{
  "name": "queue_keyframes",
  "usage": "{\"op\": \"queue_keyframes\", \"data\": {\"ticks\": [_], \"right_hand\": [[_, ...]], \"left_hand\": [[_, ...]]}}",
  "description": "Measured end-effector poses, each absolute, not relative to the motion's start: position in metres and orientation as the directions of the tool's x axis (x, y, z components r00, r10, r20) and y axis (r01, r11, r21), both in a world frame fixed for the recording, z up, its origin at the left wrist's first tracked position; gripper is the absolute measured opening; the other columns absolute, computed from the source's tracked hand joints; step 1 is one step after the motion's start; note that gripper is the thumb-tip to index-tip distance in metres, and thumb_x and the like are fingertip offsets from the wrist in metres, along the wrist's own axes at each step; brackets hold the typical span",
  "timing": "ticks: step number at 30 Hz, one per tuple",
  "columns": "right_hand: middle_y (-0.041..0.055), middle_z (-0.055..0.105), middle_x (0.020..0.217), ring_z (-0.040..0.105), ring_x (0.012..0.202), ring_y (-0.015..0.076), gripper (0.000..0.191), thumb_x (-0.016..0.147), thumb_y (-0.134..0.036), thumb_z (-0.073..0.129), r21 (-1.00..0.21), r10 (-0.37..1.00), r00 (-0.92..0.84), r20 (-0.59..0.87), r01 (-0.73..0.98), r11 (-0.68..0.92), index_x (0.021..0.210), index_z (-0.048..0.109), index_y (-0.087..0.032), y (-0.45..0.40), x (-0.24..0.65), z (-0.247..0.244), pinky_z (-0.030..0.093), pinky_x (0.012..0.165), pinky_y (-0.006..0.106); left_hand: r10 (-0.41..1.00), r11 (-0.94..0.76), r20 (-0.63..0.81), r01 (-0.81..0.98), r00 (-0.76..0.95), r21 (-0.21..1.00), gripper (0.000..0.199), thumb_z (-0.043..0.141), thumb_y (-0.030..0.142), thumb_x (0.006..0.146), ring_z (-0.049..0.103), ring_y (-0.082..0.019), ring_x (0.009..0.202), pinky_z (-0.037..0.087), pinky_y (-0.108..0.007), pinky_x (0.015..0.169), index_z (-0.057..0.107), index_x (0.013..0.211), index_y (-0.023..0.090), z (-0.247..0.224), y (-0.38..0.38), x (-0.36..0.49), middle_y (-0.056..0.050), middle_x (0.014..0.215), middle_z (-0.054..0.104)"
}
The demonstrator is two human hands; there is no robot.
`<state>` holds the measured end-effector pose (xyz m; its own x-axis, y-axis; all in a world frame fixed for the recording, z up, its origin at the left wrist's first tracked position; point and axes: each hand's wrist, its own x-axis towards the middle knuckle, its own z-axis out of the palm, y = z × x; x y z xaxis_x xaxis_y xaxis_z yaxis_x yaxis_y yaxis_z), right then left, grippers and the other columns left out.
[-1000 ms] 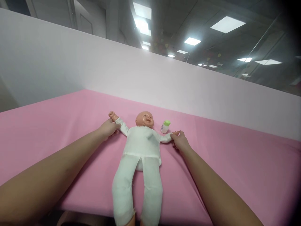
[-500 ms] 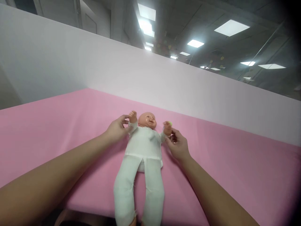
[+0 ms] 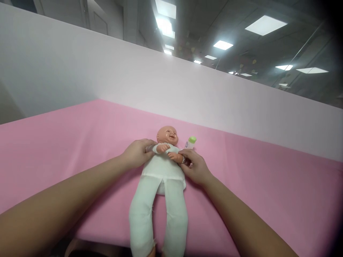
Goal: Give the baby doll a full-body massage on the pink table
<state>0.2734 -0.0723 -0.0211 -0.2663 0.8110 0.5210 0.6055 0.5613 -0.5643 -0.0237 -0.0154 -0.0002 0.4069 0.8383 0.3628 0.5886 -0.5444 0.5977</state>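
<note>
A baby doll [image 3: 164, 167] with a bald head and white cloth body lies face up, its legs toward me. Its two forearms are folded over its chest, the small plastic hands close together. My left hand [image 3: 138, 152] pinches the doll's arm on the left side near the wrist. On the other side, my right hand [image 3: 195, 165] has its thumb and fingers closed around the doll's other arm at the cuff. A small clear bottle [image 3: 189, 143] with a green cap is just beyond my right hand, partly hidden by it.
Pink cloth [image 3: 66, 142] covers the table under the doll. A pale partition [image 3: 166, 85] rises behind the table's far edge. Ceiling lights show above it. Something dark is at the bottom left, below the table's near edge.
Both hands have moved inward, and the doll's arms have gone from raised at its sides to folded on its chest. The green-capped bottle now shows more fully.
</note>
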Motion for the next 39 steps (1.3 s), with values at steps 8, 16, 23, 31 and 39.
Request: {"op": "queue_keyframes", "data": {"ticks": [8, 16, 23, 31, 39], "right_hand": [[0.0015, 0.071, 0.088, 0.064, 0.066, 0.0177, 0.049, 0.081, -0.040, 0.077, -0.970, 0.904, 0.375, 0.204, 0.205, 0.134, 0.123, 0.059, -0.022, -0.034, 0.326, -0.041, 0.054, 0.055, 0.029], [0.0094, 0.076, 0.096, 0.075, 0.080, 0.0208, 0.025, 0.082, -0.028, 0.079, -0.981, 0.937, 0.292, -0.193, -0.074, -0.179, 0.103, 0.070, -0.019, -0.030, 0.346, -0.041, 0.066, 0.066, 0.030], [0.0094, 0.075, 0.119, 0.075, 0.097, 0.0253, 0.059, 0.081, -0.036, 0.084, -0.992, 0.948, 0.319, -0.007, -0.123, 0.034, 0.134, 0.059, -0.025, -0.036, 0.329, -0.032, 0.066, 0.078, 0.039], [0.0046, 0.074, 0.112, 0.068, 0.096, 0.0227, 0.030, 0.084, -0.033, 0.078, -0.816, 0.928, -0.244, 0.280, 0.448, 0.364, 0.114, 0.074, -0.027, -0.080, 0.280, 0.000, 0.056, 0.085, 0.037], [0.0026, 0.073, 0.100, 0.062, 0.084, 0.0213, 0.019, 0.091, -0.034, 0.072, -0.550, 0.826, -0.418, 0.379, 0.616, 0.564, 0.109, 0.078, -0.032, -0.086, 0.275, 0.006, 0.054, 0.085, 0.040]], "left_hand": [[0.991, -0.114, 0.101, 0.155, 0.087, 0.981, 0.029, 0.070, 0.031, 0.079, 0.071, -0.021, 0.070, 0.056, -0.031, 0.063, 0.061, 0.104, 0.019, -0.012, 0.016, -0.039, -0.006, 0.090, 0.074], [0.980, 0.196, -0.197, -0.062, -0.007, 0.979, 0.038, 0.073, 0.019, 0.067, 0.071, -0.021, 0.071, 0.063, -0.036, 0.074, 0.059, 0.103, 0.017, -0.008, 0.024, -0.044, -0.009, 0.085, 0.073], [0.994, -0.082, 0.100, 0.273, -0.052, 0.958, 0.032, 0.071, 0.033, 0.076, 0.071, -0.023, 0.077, 0.055, -0.032, 0.064, 0.057, 0.101, 0.020, -0.011, 0.015, -0.039, -0.006, 0.090, 0.072], [0.788, -0.604, 0.448, 0.672, 0.422, 0.429, 0.017, 0.059, 0.027, 0.087, 0.067, -0.027, 0.100, 0.050, -0.040, 0.089, 0.072, 0.098, 0.025, 0.000, -0.025, -0.013, -0.004, 0.101, 0.075], [0.647, -0.734, 0.437, 0.667, 0.625, 0.132, 0.029, 0.051, 0.014, 0.088, 0.063, -0.030, 0.116, 0.048, -0.044, 0.099, 0.074, 0.101, 0.026, -0.005, -0.022, -0.016, -0.008, 0.116, 0.073]]}}
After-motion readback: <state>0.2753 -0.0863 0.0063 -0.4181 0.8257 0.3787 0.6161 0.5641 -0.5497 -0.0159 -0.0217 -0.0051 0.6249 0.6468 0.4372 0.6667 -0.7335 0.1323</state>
